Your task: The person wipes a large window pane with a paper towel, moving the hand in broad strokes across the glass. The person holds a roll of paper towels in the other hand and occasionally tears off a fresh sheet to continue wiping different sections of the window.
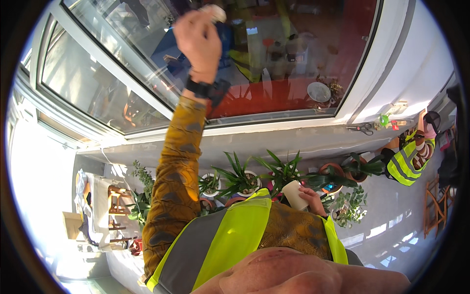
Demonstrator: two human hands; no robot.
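My left hand (200, 42), with a black watch (198, 88) at its wrist, is raised in front of the large window pane (286, 70). It grips a small whitish wad (217, 14), blurred by motion; whether this touches the glass I cannot tell. Low before my chest, my right hand (313, 199) holds a cream cylinder (295, 194), either a cup or a paper roll. The fingers lie along its right side. Below the window runs a grey ledge (235, 141).
Potted plants (246, 182) stand in a row beneath the ledge. Scissors (362, 128) and a green item (384, 119) lie on its right part. A co-worker in a yellow vest (405, 165) is at the far right, near a wooden rack (435, 209). Wooden stools (117, 200) stand left.
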